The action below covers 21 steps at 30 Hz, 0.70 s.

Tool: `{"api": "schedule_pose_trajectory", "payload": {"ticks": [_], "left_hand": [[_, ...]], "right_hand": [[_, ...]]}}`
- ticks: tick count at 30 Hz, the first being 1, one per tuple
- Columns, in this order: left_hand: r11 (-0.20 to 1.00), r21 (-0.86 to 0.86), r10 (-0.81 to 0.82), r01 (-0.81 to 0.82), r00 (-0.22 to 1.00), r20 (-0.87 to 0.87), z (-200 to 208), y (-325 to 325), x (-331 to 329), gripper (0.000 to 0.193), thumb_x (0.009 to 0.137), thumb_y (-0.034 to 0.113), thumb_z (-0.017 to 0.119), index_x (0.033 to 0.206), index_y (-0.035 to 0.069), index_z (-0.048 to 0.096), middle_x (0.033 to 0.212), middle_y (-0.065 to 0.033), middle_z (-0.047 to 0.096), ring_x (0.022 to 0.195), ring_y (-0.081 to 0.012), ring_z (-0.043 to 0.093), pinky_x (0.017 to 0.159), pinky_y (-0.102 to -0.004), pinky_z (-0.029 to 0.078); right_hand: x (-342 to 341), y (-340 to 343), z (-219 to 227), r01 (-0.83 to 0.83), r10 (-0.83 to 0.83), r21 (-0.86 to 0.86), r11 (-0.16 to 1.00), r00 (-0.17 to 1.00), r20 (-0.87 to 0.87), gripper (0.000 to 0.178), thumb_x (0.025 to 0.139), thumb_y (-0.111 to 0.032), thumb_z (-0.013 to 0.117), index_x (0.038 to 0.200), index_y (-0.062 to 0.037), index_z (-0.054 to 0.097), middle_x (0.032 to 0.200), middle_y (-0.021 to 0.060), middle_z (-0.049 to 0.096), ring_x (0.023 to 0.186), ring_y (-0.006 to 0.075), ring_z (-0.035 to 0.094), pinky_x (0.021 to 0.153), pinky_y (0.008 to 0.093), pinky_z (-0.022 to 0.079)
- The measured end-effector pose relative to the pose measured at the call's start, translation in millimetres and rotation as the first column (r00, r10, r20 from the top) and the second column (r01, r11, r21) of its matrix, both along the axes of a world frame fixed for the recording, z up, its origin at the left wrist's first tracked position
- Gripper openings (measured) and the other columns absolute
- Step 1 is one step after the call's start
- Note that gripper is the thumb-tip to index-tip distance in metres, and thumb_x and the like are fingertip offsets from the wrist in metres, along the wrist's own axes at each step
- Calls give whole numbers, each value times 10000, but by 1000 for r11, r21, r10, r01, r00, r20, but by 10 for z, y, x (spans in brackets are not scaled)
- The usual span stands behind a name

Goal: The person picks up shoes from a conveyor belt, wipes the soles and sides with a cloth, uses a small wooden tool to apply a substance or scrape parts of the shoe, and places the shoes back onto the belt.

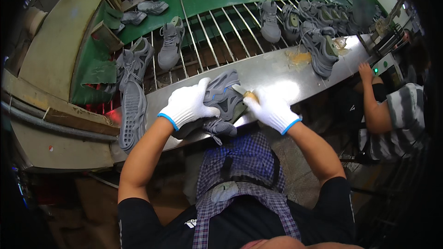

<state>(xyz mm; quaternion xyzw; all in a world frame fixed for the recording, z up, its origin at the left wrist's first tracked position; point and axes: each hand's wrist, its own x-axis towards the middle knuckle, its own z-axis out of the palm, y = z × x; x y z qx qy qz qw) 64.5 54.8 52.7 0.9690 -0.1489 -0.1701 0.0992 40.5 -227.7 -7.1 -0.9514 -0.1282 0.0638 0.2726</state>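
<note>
My left hand, in a white knit glove with a blue cuff, is closed around a grey sneaker held tilted over the metal bench. A small tool with a yellowish handle and a pale flat end is pinched in my right hand, gloved the same way. The tool's pale end meets the side of the sneaker, close to a blue line on it; whether it is a brush or a blade I cannot tell. Just below my left fingers lies another grey shoe with loose laces, partly hidden.
Beyond the steel bench ledge runs a conveyor of metal rods over green panels. Several grey sneakers stand on it, crowded at the right; one shoe sits on the ledge. At left, a sole faces up. A co-worker's arm is at right.
</note>
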Motion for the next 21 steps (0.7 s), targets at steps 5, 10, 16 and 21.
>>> {"api": "schedule_pose_trajectory", "payload": {"ticks": [5, 10, 16, 21], "left_hand": [[994, -100, -40, 44, 998, 38, 31, 55, -109, 1069, 731, 582, 896, 1606, 196, 418, 1149, -237, 781, 1046, -450, 762, 923, -490, 611], [972, -185, -140, 146, 989, 47, -36, 147, -101, 883, 767, 509, 882, 1520, 246, 504, 1198, -155, 762, 1063, -392, 761, 917, -462, 608], [967, -147, -194, 206, 977, 90, -100, 220, -76, 726, 794, 538, 843, 1420, 274, 590, 1183, -129, 738, 1032, -363, 757, 886, -453, 605], [961, -198, -192, 195, 981, 36, -142, 237, -89, 771, 793, 540, 846, 1471, 275, 591, 1218, -131, 741, 1054, -375, 753, 899, -462, 603]], "right_hand": [[32, -70, 17, -101, 99, -43, 994, 994, -44, 481, 1019, -467, 683, 1187, -20, 737, 980, 225, 765, 905, 416, 749, 828, 498, 591], [126, -62, -227, -188, 199, 140, 972, 978, -69, 454, 1068, -444, 666, 1177, -4, 650, 829, 166, 717, 744, 315, 723, 705, 440, 582], [27, 108, -204, -35, 212, 472, 881, 921, -326, 473, 1097, -418, 643, 1252, 27, 677, 921, 113, 714, 820, 209, 680, 784, 369, 580], [392, -23, 27, -393, 394, 38, 919, 908, -146, 402, 1056, -401, 684, 1189, -23, 660, 834, 117, 730, 727, 309, 718, 685, 435, 577]]}}
